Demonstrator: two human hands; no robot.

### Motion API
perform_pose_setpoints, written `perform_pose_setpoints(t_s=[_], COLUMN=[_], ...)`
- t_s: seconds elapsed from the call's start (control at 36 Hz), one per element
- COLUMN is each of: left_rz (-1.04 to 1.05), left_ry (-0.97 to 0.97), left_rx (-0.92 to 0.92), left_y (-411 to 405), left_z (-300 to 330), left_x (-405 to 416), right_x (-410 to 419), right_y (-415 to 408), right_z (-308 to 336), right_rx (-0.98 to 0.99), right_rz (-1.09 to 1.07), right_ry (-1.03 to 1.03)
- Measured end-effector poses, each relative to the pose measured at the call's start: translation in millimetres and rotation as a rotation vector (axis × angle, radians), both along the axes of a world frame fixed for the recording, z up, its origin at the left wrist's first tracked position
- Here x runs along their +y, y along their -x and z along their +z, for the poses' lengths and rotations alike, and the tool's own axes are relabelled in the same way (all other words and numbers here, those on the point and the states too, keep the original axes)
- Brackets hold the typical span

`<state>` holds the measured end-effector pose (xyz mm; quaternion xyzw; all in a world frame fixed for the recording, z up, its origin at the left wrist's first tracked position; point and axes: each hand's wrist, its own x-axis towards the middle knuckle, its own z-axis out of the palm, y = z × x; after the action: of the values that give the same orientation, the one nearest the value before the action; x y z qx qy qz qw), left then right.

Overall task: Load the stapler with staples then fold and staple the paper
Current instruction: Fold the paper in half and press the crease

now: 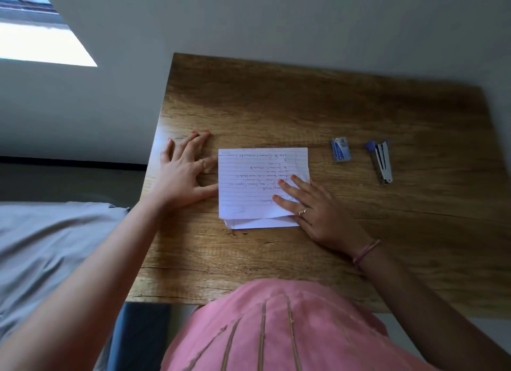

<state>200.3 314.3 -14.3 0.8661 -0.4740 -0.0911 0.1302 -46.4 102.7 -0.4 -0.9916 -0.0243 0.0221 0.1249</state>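
Paper folded on counter, lower layer poking out unevenly at near edge; right hand flat on it, grip open, holding nothing; left hand spread just beside left edge, also empty. Stapler and staple box well apart to right, untouched. Likely risks: layers sliding once pressure lifts, skewed crease, staple missing the lower layer

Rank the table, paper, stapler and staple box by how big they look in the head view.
1. table, by far the largest
2. paper
3. stapler
4. staple box, though it looks close to the stapler in area: shorter but wider. Both lie about equally far from the camera.
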Motion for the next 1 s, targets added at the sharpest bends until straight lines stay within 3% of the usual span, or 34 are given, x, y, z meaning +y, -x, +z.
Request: perform_pose_setpoints(t_s=[0.31,0.53,0.75,1.0], left_rz=[0.036,0.057,0.062,0.048], left_ry=[0.169,0.182,0.195,0.181], left_rx=[0.028,0.032,0.023,0.021], left_y=[3.8,7.0,7.9,7.0], left_z=[1.0,3.9,3.6,1.5], left_x=[1.3,-0.6,-0.5,0.2], right_x=[1.0,12.0,15.5,24.9], right_y=[6.4,14.2,18.8,20.5], right_z=[1.2,-4.4,-6.5,-8.1], right_rx=[0.074,-0.046,-0.002,-0.095], right_rz=[-0.002,-0.049,-0.084,-0.165], right_ry=[-0.027,-0.039,-0.041,-0.131])
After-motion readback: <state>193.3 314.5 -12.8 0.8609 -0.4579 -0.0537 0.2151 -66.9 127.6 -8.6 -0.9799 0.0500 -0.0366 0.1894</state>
